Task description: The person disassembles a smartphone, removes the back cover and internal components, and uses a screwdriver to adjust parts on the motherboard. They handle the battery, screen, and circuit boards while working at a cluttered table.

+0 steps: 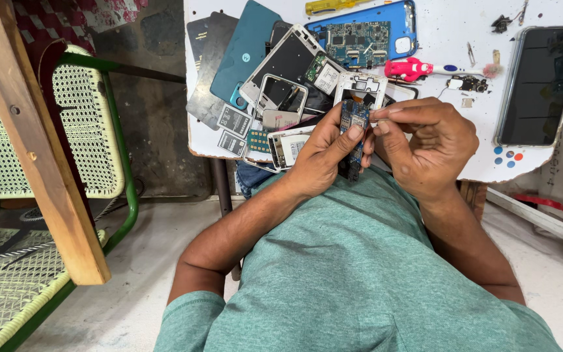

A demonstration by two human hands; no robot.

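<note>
The white surface (542,171) ends just past the hands, its near edge ragged. Its left half is heaped with phone parts, while a bare strip stays open in the middle right. To the left, beyond the surface's edge, stand a green-framed woven chair (83,124) and a slanting wooden plank (34,143), with open concrete floor between them and the person.

Counted: one blue phone shell with an exposed board (363,36), one intact black smartphone (540,85) at the right edge, one pink toothbrush (418,68), one yellow-handled tool (330,6), and one teal back cover (245,52).

The small blue circuit board (354,133) is held above the near edge. The left hand (324,156) wraps it, its grip closed with the thumb across the face. The right hand (428,146) has its grip pinched nearly closed at the board's top edge.
</note>
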